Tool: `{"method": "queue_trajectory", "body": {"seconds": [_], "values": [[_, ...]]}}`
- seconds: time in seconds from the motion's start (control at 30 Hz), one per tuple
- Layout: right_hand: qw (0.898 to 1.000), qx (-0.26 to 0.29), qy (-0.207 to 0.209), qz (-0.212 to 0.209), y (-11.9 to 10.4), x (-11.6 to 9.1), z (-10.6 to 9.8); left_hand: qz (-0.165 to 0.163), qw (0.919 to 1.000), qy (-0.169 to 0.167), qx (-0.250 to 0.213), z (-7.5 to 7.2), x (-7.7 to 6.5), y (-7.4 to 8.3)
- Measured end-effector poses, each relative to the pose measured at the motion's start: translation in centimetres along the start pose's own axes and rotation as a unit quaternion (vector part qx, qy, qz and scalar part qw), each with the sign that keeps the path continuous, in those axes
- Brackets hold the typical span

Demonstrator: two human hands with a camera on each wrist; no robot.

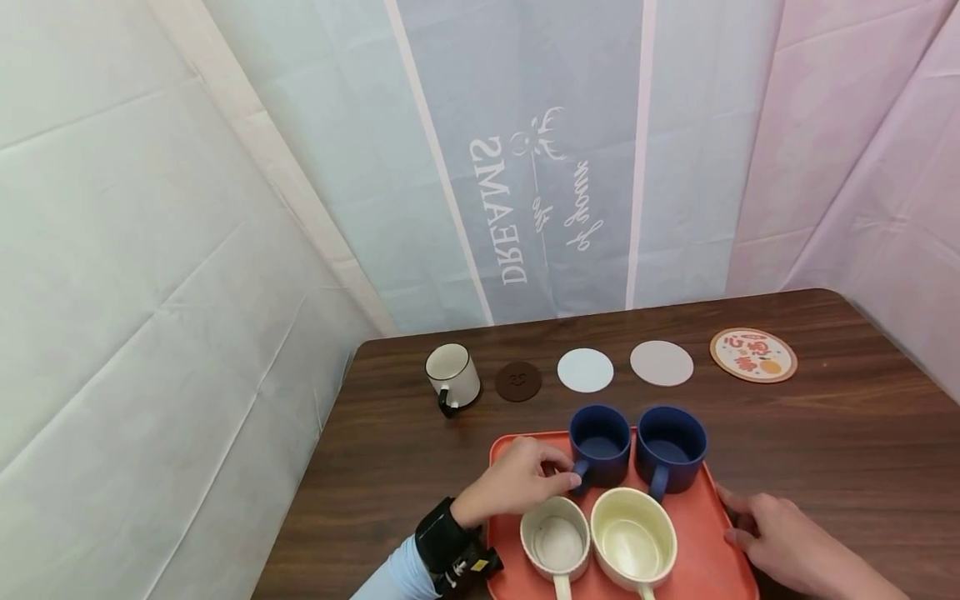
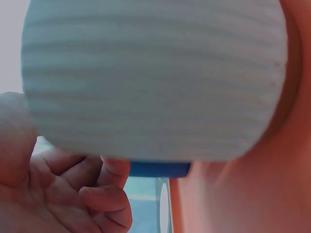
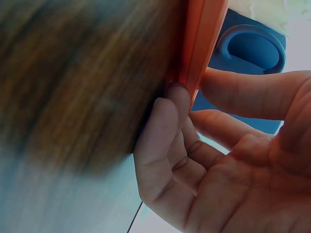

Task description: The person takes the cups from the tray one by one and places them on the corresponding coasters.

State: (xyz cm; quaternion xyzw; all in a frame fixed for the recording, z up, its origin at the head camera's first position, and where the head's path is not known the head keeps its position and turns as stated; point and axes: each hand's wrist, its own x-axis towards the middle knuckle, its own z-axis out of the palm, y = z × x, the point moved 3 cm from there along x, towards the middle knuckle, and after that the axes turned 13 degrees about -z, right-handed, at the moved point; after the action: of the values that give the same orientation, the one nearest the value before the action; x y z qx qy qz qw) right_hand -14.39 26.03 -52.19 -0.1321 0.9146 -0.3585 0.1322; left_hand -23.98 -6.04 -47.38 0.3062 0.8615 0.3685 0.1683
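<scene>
On the orange tray [image 1: 705, 542] stand two navy mugs at the back, a white ribbed cup [image 1: 557, 543] and a pale yellow cup [image 1: 633, 546] at the front. My left hand [image 1: 513, 479] reaches over the tray's left side and pinches the handle of the left navy mug [image 1: 609, 471]. The ribbed cup, large in the left wrist view, hides most of that mug there. My right hand [image 1: 780, 529] grips the tray's right rim [image 3: 201, 43], thumb above and curled fingers at the outer side. Close to that thumb is the right navy mug [image 1: 678, 475].
A white mug with a black handle [image 1: 455, 379] stands at the back left of the wooden table [image 1: 390, 492]. To its right lie a brown coaster [image 1: 517, 381], a white one [image 1: 585, 370], a pale grey one [image 1: 662, 363] and a patterned one [image 1: 753, 355]. Fabric curtains [image 1: 562, 275] hang behind.
</scene>
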Motion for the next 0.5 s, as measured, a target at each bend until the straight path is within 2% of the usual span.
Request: {"method": "queue_trajectory", "body": {"seconds": [0.13, 0.3, 0.37, 0.5], "values": [[1.000, 0.014, -0.005, 0.013, 0.1, 0.0, 0.0, -0.023, 0.9988, -0.009, -0.043, -0.5, -0.2, -0.9], [1.000, 0.024, -0.004, 0.016, 0.1, 0.0, -0.1, -0.054, 0.9905, -0.049, -0.116, -0.7, 0.0, -1.9], [1.000, 0.023, -0.003, 0.007, 0.1, 0.0, -0.2, -0.059, 0.9849, -0.071, -0.147, -0.5, 0.2, -2.1], [1.000, 0.025, 0.000, 0.005, 0.1, 0.0, -0.1, -0.054, 0.9783, -0.099, -0.174, -0.3, 0.6, -2.2]]}}
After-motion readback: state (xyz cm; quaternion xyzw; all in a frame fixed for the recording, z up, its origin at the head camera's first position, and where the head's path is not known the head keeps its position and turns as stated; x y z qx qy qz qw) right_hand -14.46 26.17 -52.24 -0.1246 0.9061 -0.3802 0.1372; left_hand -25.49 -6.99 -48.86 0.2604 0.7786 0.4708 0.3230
